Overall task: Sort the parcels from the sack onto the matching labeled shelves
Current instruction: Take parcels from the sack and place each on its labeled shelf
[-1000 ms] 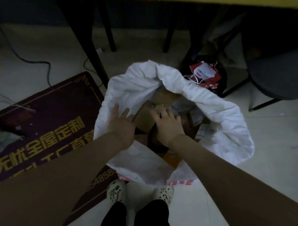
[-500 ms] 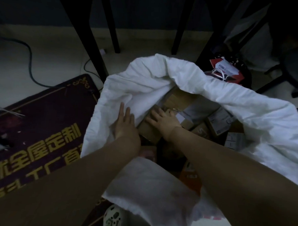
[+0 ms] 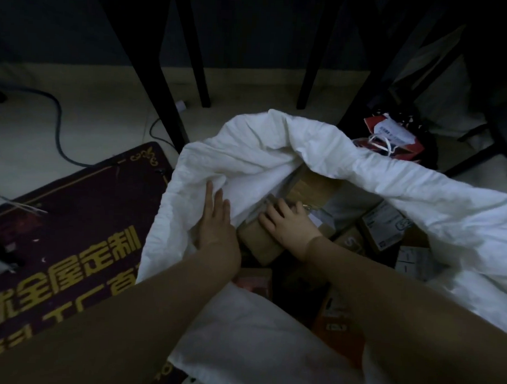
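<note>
Both hands have reached deeper into the white sack (image 3: 276, 163) since a moment ago. Left hand (image 3: 216, 222) lies flat and spread against the sack's inner wall; right hand (image 3: 288, 222) curls over a brown cardboard parcel (image 3: 258, 244) near its mouth. Picking is underway; next, probably lift it clear and read its label.

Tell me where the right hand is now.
The right hand is inside the white sack, at centre of view, resting on a brown parcel, beside the left hand.
</note>
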